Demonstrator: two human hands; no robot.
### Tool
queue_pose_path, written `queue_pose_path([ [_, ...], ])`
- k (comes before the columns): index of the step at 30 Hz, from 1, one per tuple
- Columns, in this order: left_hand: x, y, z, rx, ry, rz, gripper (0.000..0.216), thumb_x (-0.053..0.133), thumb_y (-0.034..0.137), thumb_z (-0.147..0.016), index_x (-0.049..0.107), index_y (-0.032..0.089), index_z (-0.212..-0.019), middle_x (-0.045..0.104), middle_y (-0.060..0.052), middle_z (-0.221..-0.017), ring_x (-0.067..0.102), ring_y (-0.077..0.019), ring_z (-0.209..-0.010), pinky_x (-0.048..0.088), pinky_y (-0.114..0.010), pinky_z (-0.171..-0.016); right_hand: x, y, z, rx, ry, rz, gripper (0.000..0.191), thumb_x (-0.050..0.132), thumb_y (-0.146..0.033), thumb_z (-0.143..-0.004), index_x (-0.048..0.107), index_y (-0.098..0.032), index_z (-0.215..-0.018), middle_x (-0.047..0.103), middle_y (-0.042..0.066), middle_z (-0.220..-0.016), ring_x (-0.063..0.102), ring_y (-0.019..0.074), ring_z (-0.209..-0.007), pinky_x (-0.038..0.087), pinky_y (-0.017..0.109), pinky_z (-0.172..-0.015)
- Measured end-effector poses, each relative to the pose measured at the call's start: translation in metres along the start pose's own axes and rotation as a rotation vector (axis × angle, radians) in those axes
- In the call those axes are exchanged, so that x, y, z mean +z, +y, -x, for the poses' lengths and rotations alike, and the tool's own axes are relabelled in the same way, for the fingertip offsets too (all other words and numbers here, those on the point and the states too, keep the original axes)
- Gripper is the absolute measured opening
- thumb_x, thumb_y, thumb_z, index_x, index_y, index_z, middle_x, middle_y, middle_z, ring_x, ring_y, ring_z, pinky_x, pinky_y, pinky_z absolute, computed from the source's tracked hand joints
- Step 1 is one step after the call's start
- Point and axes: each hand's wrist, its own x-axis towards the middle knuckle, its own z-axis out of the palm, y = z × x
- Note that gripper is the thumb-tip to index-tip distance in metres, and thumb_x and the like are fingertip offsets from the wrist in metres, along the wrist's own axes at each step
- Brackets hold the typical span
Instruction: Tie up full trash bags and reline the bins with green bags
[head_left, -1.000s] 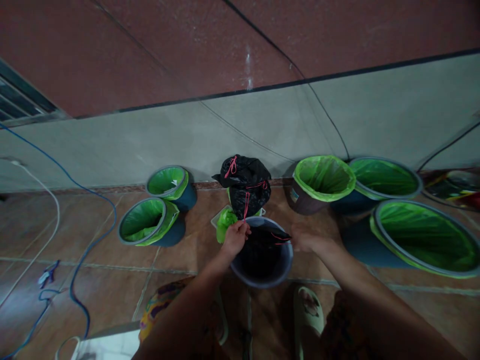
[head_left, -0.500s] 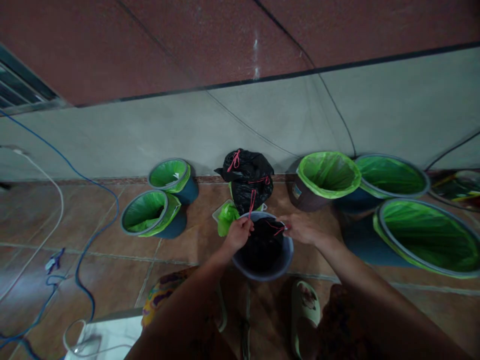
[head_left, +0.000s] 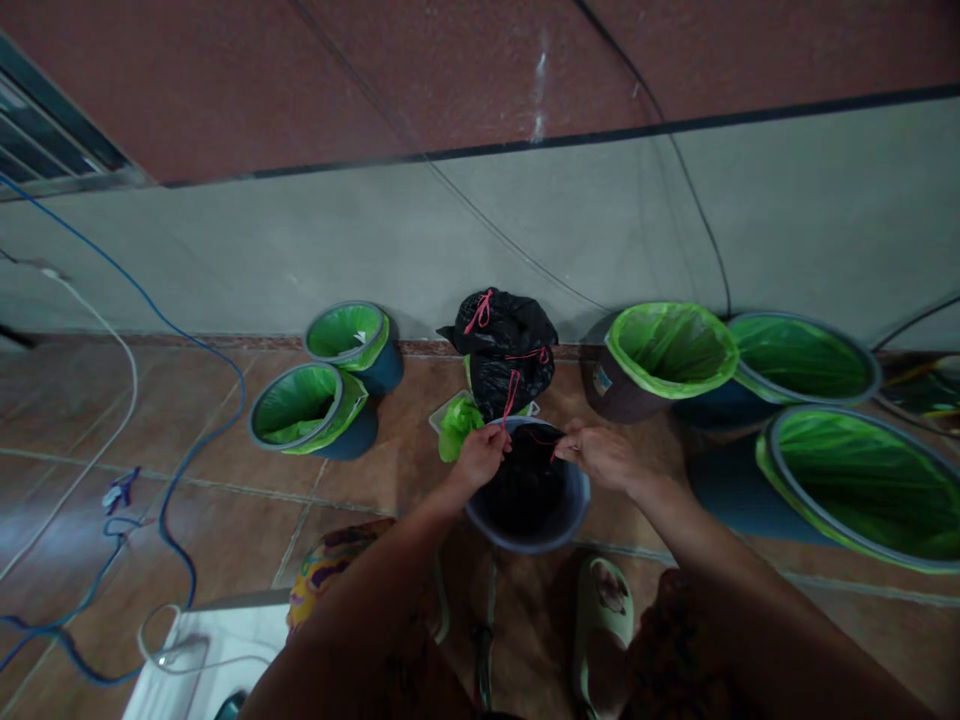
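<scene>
A small grey-blue bin stands on the tiled floor just in front of me, lined with a black bag that has a red drawstring. My left hand is closed in a pinch on the drawstring at the bin's left rim. My right hand pinches the same string at the right rim. Just behind the bin, against the wall, sits a tied black bag with red ties. A crumpled green bag lies next to it.
Two small bins with green liners stand to the left. Three larger green-lined bins stand to the right. A blue cable and a white cable trail over the floor at left. My slipper shows below.
My right hand has moved left along the bin's rim toward the left hand, drawing the red string with it. The view has shifted slightly.
</scene>
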Motion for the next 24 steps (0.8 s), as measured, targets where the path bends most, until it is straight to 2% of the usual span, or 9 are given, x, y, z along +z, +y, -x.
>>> queue_pose_path([
  [4,0.001,0.000,0.001,-0.006,-0.008,0.010,0.027,0.040,0.028,-0.091,0.059,0.017,-0.075,0.061,0.002,-0.068,0.050,-0.0074,-0.053,0.041,-0.021,-0.055,-0.005,-0.003,-0.003,-0.058,0.113,-0.251,0.034,0.048,-0.039,-0.093,0.076,-0.022,-0.086,0.068,0.006,-0.108,0.061,0.0191,-0.103,0.045,0.029,-0.089],
  [6,0.002,0.000,0.002,-0.006,-0.016,0.017,0.027,0.041,0.028,-0.091,0.061,0.017,-0.077,0.062,0.002,-0.069,0.051,-0.0073,-0.053,0.041,-0.020,-0.055,-0.006,-0.008,-0.003,-0.080,0.133,-0.384,0.037,0.048,-0.044,-0.093,0.076,-0.021,-0.086,0.069,0.006,-0.104,0.062,0.0191,-0.100,0.045,0.029,-0.087],
  [8,0.003,0.001,0.004,0.006,-0.019,0.015,0.027,0.041,0.028,-0.092,0.062,0.017,-0.079,0.063,0.002,-0.069,0.051,-0.0077,-0.054,0.041,-0.020,-0.055,-0.008,-0.015,-0.003,-0.050,0.101,-0.440,0.038,0.047,-0.045,-0.093,0.075,-0.020,-0.087,0.071,0.004,-0.091,0.063,0.0177,-0.087,0.046,0.028,-0.078],
  [11,0.004,0.004,0.005,0.054,-0.004,-0.018,0.028,0.042,0.027,-0.092,0.064,0.018,-0.080,0.064,0.001,-0.069,0.055,-0.0099,-0.059,0.044,-0.021,-0.060,-0.008,-0.026,-0.002,-0.019,0.089,-0.333,0.034,0.046,-0.037,-0.094,0.073,-0.019,-0.086,0.070,0.003,-0.083,0.062,0.0161,-0.076,0.043,0.027,-0.071],
  [15,0.003,0.007,0.006,0.124,-0.003,-0.070,0.026,0.045,0.027,-0.091,0.068,0.020,-0.083,0.068,0.001,-0.073,0.061,-0.0134,-0.071,0.046,-0.025,-0.071,-0.001,-0.036,-0.001,-0.158,0.146,-0.175,0.031,0.041,-0.025,-0.096,0.069,-0.018,-0.083,0.068,0.006,-0.088,0.062,0.0163,-0.081,0.043,0.027,-0.077],
  [20,0.005,0.009,0.006,0.136,-0.062,0.010,0.024,0.048,0.027,-0.089,0.070,0.020,-0.083,0.071,0.000,-0.078,0.062,-0.0147,-0.074,0.048,-0.026,-0.076,0.008,-0.048,-0.002,-0.246,0.173,-0.243,0.028,0.043,-0.021,-0.095,0.067,-0.018,-0.080,0.068,0.008,-0.097,0.062,0.0170,-0.089,0.045,0.029,-0.083],
  [24,0.010,0.003,0.004,0.197,-0.140,0.156,0.021,0.051,0.023,-0.084,0.072,0.018,-0.087,0.072,-0.002,-0.087,0.063,-0.0168,-0.082,0.050,-0.029,-0.084,0.007,-0.060,-0.002,-0.320,0.216,-0.333,0.025,0.045,-0.021,-0.094,0.067,-0.019,-0.082,0.067,0.006,-0.096,0.062,0.0159,-0.089,0.047,0.029,-0.083],
])
